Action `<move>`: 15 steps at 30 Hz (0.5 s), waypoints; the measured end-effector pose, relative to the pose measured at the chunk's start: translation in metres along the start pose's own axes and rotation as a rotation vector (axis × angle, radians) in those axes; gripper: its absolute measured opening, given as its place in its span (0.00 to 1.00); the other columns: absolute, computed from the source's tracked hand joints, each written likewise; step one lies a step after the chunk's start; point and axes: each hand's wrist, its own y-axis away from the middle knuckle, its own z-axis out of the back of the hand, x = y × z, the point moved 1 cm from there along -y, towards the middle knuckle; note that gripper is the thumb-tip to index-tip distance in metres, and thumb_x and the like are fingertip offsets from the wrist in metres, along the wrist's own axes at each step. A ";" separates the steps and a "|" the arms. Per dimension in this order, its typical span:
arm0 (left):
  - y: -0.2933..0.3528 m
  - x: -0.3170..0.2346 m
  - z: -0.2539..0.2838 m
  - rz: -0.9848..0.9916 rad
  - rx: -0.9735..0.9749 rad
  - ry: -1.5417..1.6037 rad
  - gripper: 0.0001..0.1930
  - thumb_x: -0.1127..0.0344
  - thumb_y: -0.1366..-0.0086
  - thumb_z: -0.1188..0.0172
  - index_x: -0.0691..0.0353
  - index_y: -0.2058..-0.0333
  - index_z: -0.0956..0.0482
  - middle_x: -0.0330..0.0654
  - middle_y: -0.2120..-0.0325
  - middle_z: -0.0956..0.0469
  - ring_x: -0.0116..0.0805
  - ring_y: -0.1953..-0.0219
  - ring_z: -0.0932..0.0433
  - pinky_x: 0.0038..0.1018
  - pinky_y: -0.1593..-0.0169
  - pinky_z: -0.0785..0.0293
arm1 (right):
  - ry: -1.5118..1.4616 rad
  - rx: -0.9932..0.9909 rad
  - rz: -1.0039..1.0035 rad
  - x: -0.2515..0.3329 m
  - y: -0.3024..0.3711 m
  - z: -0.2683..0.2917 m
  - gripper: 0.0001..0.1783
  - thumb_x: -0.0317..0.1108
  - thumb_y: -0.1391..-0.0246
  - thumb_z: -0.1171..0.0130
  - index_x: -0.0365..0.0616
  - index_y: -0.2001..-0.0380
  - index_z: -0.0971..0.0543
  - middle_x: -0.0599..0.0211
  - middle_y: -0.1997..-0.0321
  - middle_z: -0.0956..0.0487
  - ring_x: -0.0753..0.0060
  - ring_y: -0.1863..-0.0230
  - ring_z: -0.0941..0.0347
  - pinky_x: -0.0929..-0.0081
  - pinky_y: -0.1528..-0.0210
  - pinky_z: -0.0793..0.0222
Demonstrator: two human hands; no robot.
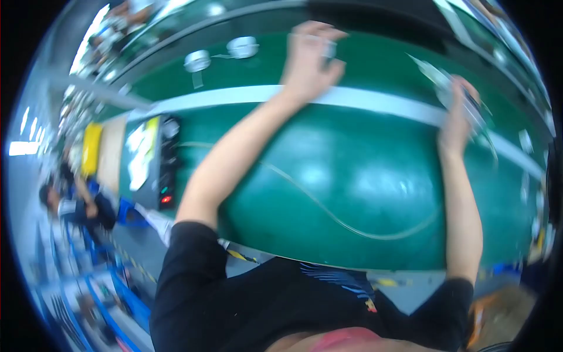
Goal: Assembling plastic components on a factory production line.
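My left hand (pixel 308 64) is raised over the far side of the green table, its thumb and fingers curled around a small white piece (pixel 329 49); blur and the fingers hide most of it. At the right, my right hand (pixel 460 114) grips a translucent dispensing syringe (pixel 440 77) with a thin pointed tip aimed toward the far left. The syringe is blurred. A clear hose (pixel 311 196) curves across the table between the right forearm and a black box (pixel 169 161). Two round white pieces (pixel 242 47) lie left of my left hand, with a thin strip between them.
A white strip (pixel 375 100) crosses the green table (pixel 352 152). The black box shows a red display, and a white cloth-like item (pixel 141 155) lies beside it. A yellow bin (pixel 91 148) stands farther left, near a seated person (pixel 82 205). Blue racks (pixel 99 293) fill the lower left.
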 end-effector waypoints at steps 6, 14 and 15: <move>-0.004 -0.031 -0.055 -0.112 0.057 0.388 0.24 0.69 0.47 0.35 0.60 0.49 0.22 0.51 0.46 0.27 0.53 0.42 0.29 0.44 0.39 0.29 | -0.264 0.316 0.043 -0.043 -0.074 0.043 0.22 0.47 0.28 0.50 0.41 0.45 0.23 0.66 0.39 0.27 0.72 0.40 0.30 0.70 0.38 0.33; -0.016 -0.047 -0.077 -0.094 0.051 0.429 0.24 0.57 0.40 0.31 0.57 0.47 0.22 0.52 0.48 0.26 0.54 0.41 0.30 0.42 0.39 0.30 | -0.120 0.667 -0.096 0.018 -0.079 0.060 0.22 0.52 0.27 0.55 0.47 0.45 0.25 0.67 0.41 0.28 0.72 0.44 0.30 0.75 0.43 0.33; -0.020 -0.048 -0.082 -0.087 0.065 0.414 0.25 0.56 0.40 0.31 0.57 0.46 0.23 0.51 0.48 0.26 0.55 0.41 0.30 0.42 0.39 0.30 | -0.115 0.669 -0.094 0.017 -0.082 0.061 0.22 0.52 0.27 0.55 0.47 0.45 0.25 0.67 0.41 0.28 0.72 0.44 0.30 0.75 0.43 0.33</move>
